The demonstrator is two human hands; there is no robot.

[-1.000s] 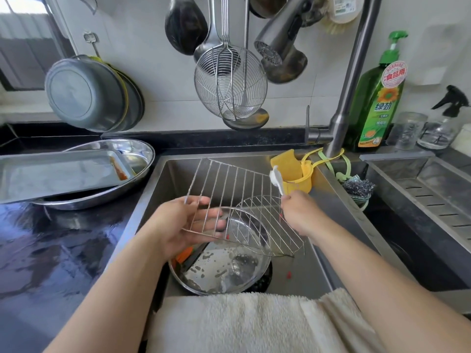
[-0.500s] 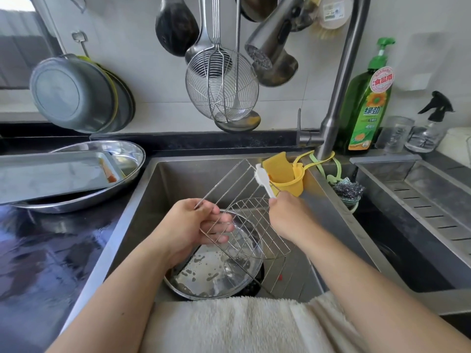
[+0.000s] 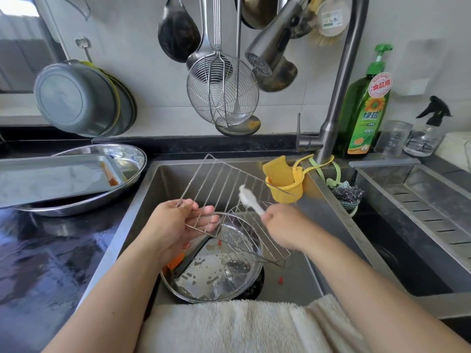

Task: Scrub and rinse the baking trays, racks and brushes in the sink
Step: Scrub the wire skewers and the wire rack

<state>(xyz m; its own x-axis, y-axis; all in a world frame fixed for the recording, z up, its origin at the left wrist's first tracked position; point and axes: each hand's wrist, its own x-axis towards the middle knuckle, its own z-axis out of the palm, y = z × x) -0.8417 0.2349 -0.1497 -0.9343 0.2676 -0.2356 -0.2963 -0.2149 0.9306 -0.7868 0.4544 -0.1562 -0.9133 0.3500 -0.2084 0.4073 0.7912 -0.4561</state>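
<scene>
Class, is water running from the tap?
No: nothing flows from the tap head above the wire rack.

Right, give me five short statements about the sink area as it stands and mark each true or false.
1. The left hand holds the rectangular wire rack by its near-left edge. True.
2. The right hand grips a yellow sponge. False: its grip is on a white-headed brush; the yellow sponge sits in the yellow holder hung at the tap.
3. A round steel pan with suds lies in the sink below the rack. True.
4. Water streams from the tap's spray head. False: no water shows.
5. The flat grey baking tray stands inside the sink. False: it rests on an oval steel dish on the left counter.
</scene>
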